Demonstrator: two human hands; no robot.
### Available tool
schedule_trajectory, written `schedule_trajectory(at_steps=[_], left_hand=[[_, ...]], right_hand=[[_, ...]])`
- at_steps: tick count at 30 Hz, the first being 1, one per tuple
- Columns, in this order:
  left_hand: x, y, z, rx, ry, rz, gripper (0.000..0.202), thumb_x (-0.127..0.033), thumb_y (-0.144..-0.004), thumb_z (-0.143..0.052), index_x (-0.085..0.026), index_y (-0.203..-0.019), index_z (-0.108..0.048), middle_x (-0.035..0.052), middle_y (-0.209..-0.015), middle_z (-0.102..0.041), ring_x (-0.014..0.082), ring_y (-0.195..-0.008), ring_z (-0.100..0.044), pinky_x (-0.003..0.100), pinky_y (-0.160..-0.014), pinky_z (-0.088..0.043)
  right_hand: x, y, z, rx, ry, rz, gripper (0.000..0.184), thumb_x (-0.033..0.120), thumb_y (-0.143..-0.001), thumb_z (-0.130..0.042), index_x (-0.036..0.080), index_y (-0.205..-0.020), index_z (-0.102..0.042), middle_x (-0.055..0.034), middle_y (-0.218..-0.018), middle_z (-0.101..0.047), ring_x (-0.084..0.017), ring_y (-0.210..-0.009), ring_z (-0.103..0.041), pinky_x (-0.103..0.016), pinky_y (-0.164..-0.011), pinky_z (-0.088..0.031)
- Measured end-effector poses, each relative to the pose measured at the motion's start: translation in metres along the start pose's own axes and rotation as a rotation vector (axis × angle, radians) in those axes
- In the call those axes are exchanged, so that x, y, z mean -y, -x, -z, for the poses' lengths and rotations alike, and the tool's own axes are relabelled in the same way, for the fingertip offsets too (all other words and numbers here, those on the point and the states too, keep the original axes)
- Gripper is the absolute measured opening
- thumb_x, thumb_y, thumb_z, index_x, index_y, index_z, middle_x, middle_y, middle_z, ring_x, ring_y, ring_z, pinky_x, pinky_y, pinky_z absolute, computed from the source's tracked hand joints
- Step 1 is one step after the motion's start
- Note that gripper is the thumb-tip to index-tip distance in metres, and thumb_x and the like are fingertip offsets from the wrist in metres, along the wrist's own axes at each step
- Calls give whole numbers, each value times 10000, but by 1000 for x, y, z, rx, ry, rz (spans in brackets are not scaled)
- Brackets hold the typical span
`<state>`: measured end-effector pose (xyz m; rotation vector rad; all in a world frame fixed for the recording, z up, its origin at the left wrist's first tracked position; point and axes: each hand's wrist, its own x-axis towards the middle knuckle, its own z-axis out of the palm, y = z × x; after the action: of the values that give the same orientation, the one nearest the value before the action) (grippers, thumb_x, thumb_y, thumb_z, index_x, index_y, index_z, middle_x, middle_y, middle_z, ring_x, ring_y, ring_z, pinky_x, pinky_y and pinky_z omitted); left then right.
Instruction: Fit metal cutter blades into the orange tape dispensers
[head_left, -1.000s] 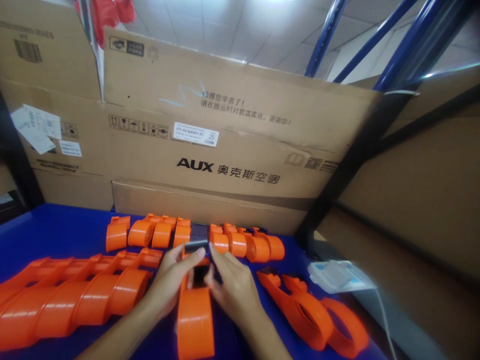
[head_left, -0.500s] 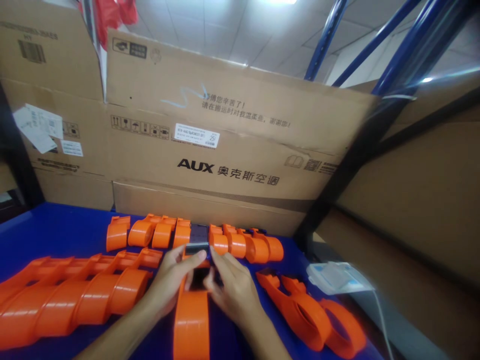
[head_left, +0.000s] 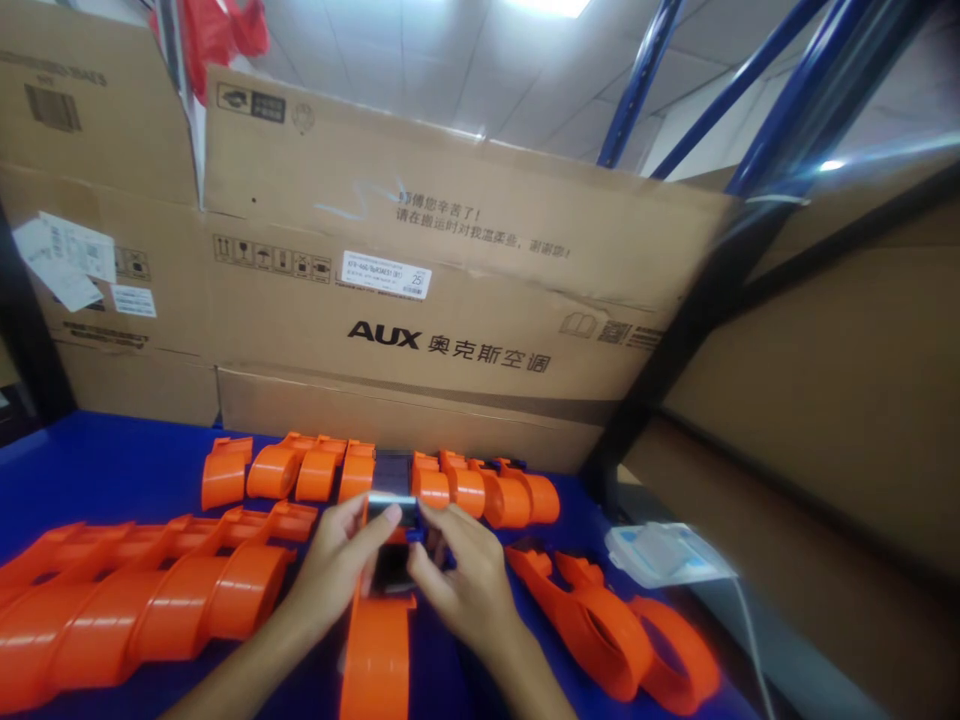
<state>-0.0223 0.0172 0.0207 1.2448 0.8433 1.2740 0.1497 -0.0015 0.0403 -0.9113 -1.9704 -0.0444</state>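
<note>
An orange plastic tape dispenser body point(head_left: 379, 655) lies on the blue table point(head_left: 97, 470) straight in front of me. My left hand point(head_left: 334, 570) and my right hand point(head_left: 457, 580) meet at its far end. Both pinch a small dark part point(head_left: 391, 508) with a shiny metal edge against the dispenser's head. Fingers of each hand are closed round that part. A row of orange dispenser pieces point(head_left: 300, 470) stands just beyond my hands.
Nested orange dispenser shells point(head_left: 142, 600) stretch along the left. More orange shells point(head_left: 615, 635) lie at the right. A white and blue packet point(head_left: 664, 552) rests at the table's right edge. Large cardboard boxes point(head_left: 450, 300) wall the back; blue rack posts point(head_left: 637, 80) rise behind.
My hands stay on the dark part, with the fingers shifting slightly. The view has drifted a little, so everything sits slightly left and lower.
</note>
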Motion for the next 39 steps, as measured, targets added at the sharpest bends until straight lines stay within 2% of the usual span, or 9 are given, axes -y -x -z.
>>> schedule_trajectory(at_steps=[5,9,15,17,20,23,28,31,39], left_hand=[[2,-1,6,12,106,34,350,-519,-890,-646,-188,-791,-598,-89,-368,-411,62,-319,-303,215,-393,-203],[7,-7,13,-11,121,46,358,-530,-880,-649,-179,-817,-626,-76,-351,-433,71,-307,-315,231,-390,-198],[6,-6,12,-29,116,60,357,-528,-868,-661,-175,-817,-640,-63,-374,-467,80,-327,-354,228,-406,-254],[4,-5,10,-35,122,75,361,-532,-850,-680,-179,-797,-631,-65,-370,-465,79,-316,-347,226,-393,-239],[2,-3,7,-18,130,102,360,-530,-828,-707,-178,-808,-637,-68,-364,-467,80,-306,-347,221,-381,-231],[1,-1,4,6,131,101,356,-526,-821,-718,-178,-836,-646,-76,-363,-456,80,-304,-341,217,-383,-257],[-1,2,1,20,72,80,365,-526,-835,-705,-174,-923,-663,-90,-381,-437,75,-309,-330,210,-384,-270],[1,1,1,16,47,85,365,-532,-836,-701,-179,-919,-663,-86,-411,-458,67,-312,-337,204,-378,-258],[-4,0,1,24,43,74,371,-548,-835,-693,-182,-887,-662,-90,-409,-452,63,-311,-338,203,-376,-237]], right_hand=[[3,-6,14,-82,-109,-176,217,199,-945,-513,187,-1057,-699,-24,-740,-689,-166,-619,-632,-268,-609,-501],[-9,-11,23,-117,-53,-335,215,241,-954,-502,191,-971,-710,-23,-743,-704,-170,-645,-639,-255,-608,-478],[-29,-10,37,215,166,-433,137,144,-778,-586,208,-802,-705,-30,-811,-718,-198,-766,-644,-261,-655,-456],[-30,-7,41,331,208,-415,162,119,-732,-604,225,-782,-715,-23,-818,-725,-204,-787,-644,-269,-670,-453],[-29,-4,44,384,216,-331,240,77,-681,-624,244,-813,-734,-28,-818,-730,-221,-797,-643,-293,-689,-470],[-27,-6,42,336,182,-265,318,52,-688,-624,244,-914,-741,-45,-890,-732,-243,-852,-647,-338,-746,-511],[-14,-14,35,132,-34,-193,317,124,-886,-576,236,-1158,-694,-69,-1042,-718,-233,-953,-658,-397,-877,-538],[-2,-16,30,120,-170,-133,371,190,-947,-588,260,-1309,-627,-74,-1097,-690,-220,-999,-649,-385,-898,-543],[2,-14,22,112,-186,-84,256,223,-945,-628,253,-1190,-699,-83,-1075,-667,-221,-1013,-648,-380,-887,-551]])
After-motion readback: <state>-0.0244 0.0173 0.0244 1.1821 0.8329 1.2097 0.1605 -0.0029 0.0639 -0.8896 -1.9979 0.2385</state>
